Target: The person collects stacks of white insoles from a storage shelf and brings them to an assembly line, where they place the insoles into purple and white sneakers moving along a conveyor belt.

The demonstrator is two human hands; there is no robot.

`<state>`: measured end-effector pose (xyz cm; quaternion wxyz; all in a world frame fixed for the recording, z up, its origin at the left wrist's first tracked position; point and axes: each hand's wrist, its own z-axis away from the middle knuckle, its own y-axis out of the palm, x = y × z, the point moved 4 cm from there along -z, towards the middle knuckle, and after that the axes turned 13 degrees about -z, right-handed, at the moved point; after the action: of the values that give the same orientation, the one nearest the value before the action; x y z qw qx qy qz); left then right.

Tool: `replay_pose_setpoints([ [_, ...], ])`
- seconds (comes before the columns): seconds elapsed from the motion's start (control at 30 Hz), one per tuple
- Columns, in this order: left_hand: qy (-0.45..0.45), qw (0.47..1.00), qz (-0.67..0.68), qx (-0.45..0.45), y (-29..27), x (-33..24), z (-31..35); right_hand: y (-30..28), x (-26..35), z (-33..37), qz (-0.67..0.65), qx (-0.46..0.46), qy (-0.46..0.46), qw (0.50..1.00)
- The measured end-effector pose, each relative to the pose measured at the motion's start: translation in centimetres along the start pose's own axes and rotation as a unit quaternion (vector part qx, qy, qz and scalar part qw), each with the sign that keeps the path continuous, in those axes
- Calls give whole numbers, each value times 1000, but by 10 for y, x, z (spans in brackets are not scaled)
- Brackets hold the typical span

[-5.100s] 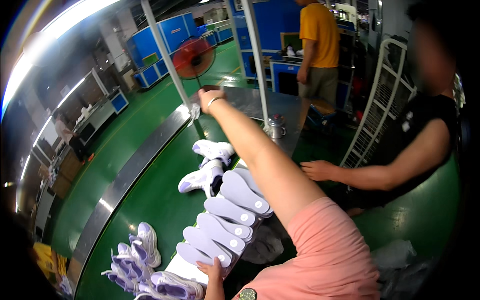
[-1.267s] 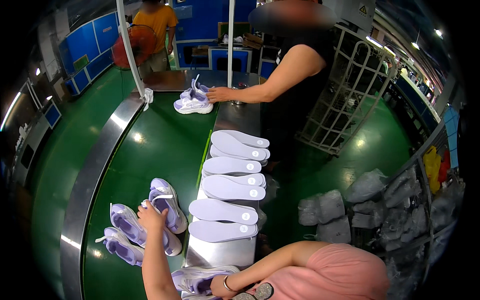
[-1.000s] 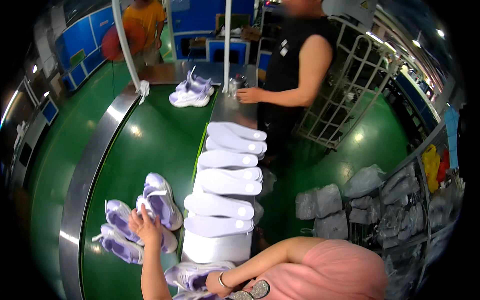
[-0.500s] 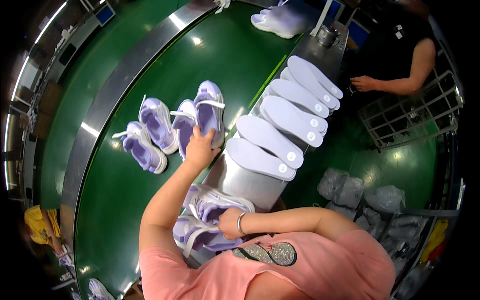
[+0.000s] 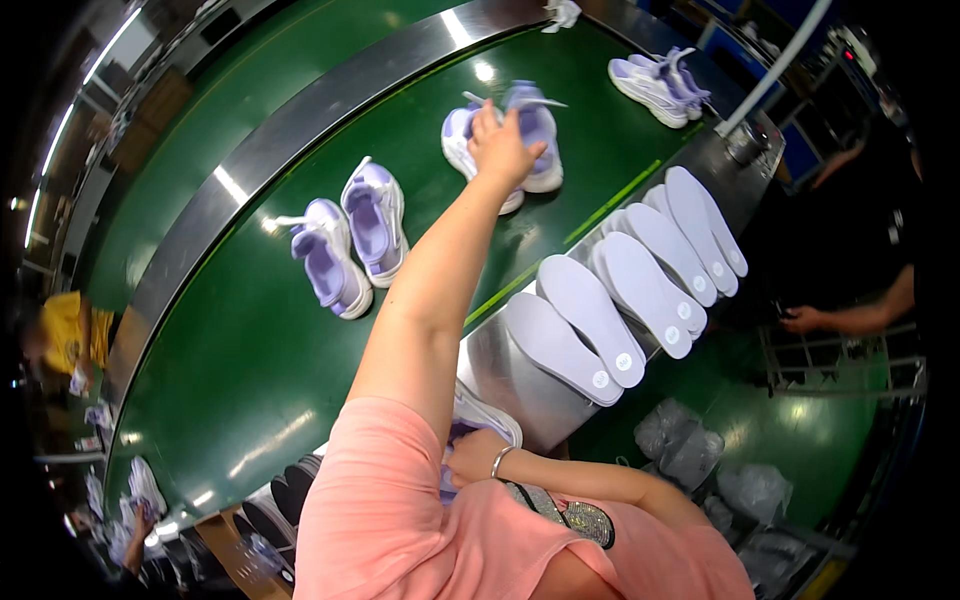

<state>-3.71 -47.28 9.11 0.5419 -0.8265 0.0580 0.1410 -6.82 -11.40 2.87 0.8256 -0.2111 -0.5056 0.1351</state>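
Observation:
My left hand (image 5: 503,148) reaches out over the green belt and grips a pair of purple-and-white sneakers (image 5: 540,122) at their openings, its fingers between the two shoes. The right-hand shoe is slightly blurred. Close to my body, my right hand (image 5: 474,457), with a silver bangle at the wrist, rests at the opening of another purple-and-white sneaker (image 5: 492,411). Its fingers are curled in and partly hidden, and my left sleeve covers much of that shoe. Another sneaker pair (image 5: 374,222) stands on the belt left of my left arm.
Pale insoles (image 5: 590,320) lie in overlapping stacks along the metal ledge to the right. A further sneaker pair (image 5: 655,85) stands at the far right of the belt. A metal cup (image 5: 742,146) is near a post. A co-worker's hand (image 5: 803,319) and bagged items (image 5: 680,440) are beyond the ledge.
My left hand has moved away from me with its sneaker pair, farther along the belt. My right hand stays at the near sneaker. The view has shifted, showing dark insoles at the lower left.

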Motion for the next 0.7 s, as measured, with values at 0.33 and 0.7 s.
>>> replay_pose_setpoints([
  [0.33,-304,933,-121,-150,-125,301,129,-12,11,8,7,-21,-18,1000],
  [0.7,-386,823,336,247,26,236,115,-7,10,5,12,5,25,1000],
])
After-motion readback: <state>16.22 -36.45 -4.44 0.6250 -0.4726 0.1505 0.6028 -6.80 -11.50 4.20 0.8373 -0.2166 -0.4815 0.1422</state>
